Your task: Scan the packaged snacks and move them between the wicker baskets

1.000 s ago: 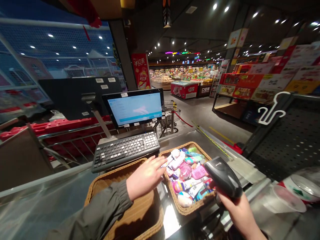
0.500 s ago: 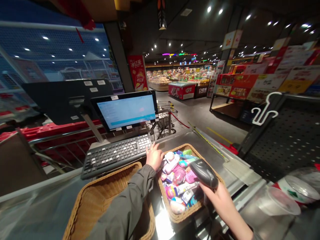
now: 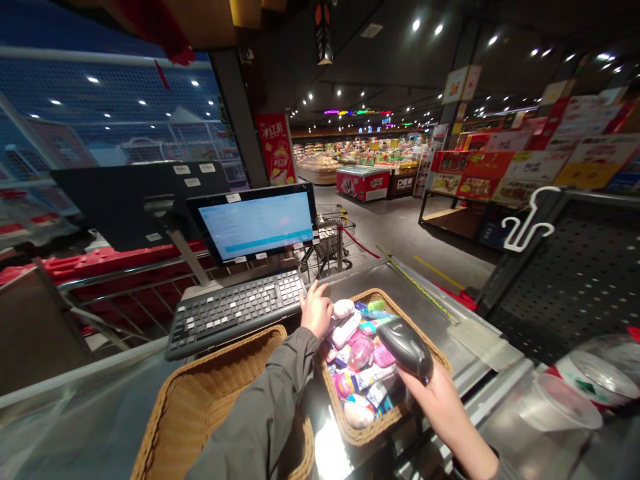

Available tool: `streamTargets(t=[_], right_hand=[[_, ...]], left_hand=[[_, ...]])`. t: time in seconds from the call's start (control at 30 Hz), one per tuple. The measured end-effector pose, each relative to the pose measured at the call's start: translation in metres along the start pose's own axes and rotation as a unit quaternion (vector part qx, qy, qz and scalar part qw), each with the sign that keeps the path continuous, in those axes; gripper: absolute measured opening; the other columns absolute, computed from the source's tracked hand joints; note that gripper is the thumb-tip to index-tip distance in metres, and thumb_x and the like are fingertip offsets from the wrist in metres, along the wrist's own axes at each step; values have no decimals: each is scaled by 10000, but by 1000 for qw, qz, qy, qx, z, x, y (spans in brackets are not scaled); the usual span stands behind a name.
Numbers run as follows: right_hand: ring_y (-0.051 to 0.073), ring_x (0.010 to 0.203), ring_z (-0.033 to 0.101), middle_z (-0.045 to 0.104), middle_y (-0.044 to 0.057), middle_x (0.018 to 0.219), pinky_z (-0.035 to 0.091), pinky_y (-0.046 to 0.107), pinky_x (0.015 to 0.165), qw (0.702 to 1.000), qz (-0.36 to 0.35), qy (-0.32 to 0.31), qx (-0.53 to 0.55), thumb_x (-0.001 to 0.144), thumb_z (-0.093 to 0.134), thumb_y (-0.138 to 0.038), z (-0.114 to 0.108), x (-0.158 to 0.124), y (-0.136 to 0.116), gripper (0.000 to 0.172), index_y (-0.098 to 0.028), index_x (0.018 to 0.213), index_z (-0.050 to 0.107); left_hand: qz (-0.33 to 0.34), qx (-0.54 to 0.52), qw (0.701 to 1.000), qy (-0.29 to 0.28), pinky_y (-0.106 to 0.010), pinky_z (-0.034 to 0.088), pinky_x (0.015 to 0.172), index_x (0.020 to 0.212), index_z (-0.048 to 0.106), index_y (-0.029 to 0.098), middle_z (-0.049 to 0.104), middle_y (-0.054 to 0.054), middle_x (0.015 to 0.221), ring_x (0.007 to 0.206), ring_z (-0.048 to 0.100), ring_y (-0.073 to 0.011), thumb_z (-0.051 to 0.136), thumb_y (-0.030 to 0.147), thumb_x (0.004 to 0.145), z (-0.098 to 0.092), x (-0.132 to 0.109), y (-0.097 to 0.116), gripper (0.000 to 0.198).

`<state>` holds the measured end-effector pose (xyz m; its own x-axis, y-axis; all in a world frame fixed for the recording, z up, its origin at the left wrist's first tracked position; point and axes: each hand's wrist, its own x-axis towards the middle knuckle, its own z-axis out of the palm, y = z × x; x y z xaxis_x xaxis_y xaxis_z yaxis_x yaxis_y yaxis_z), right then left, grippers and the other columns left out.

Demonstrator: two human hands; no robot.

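My right hand (image 3: 440, 393) is wrapped round a black barcode scanner (image 3: 406, 347), which hovers above a wicker basket full of small goods. Inside the basket lie colourful packets (image 3: 363, 350), among them pink, white and blue items too small to name. My left hand (image 3: 316, 313) is by the right end of a black keyboard (image 3: 235, 310), between the number keys and the basket's left rim. Its fingers are stretched out and partly apart, holding nothing. Behind the keyboard a lit monitor (image 3: 257, 227) faces me.
Another wicker basket (image 3: 200, 400) stands on the metal counter (image 3: 75, 400) under my left forearm. On the right are a plastic tub (image 3: 560, 403) and a white hanger (image 3: 530, 223) on a black perforated panel (image 3: 585, 280). A shopping cart (image 3: 330, 233) is beyond the counter.
My left hand has moved a little to the right, from the keyboard's number keys towards the basket's rim. The scanner in my right hand has shifted very slightly left.
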<state>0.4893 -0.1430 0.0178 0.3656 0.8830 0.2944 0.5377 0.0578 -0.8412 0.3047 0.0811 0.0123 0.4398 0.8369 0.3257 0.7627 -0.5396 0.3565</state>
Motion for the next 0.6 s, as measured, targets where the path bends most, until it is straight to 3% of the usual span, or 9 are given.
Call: streamTargets(t=[0.17,0.33,0.6], right_hand=[[325,1200,634,688,171,1235,492,497,1059,994,-88,37,-56,869,588,-427,6,3,-16,469,-133,1230,637],[374,1289,565,640,183,1318,384,589,1147,974,-208,38,-79,841,632,-443,19,12,-39,572,-141,1323,571],[391,1348,506,577,211,1393,362,615,1157,957,-278,-2,-85,830,651,-416,43,9,-71,637,-120,1373,498]], left_hand=[[23,-42,997,67,-713,127,1187,774,718,205,547,-54,1482,1509,261,-337,528,210,905,-63,-10,8,231],[7,-77,992,102,-703,192,1172,774,687,202,553,-59,1475,1497,292,-326,526,253,907,-121,-26,0,216],[-16,-81,989,126,-703,207,1164,745,663,196,576,-66,1454,1493,312,-322,512,239,889,-161,-55,-22,213]])
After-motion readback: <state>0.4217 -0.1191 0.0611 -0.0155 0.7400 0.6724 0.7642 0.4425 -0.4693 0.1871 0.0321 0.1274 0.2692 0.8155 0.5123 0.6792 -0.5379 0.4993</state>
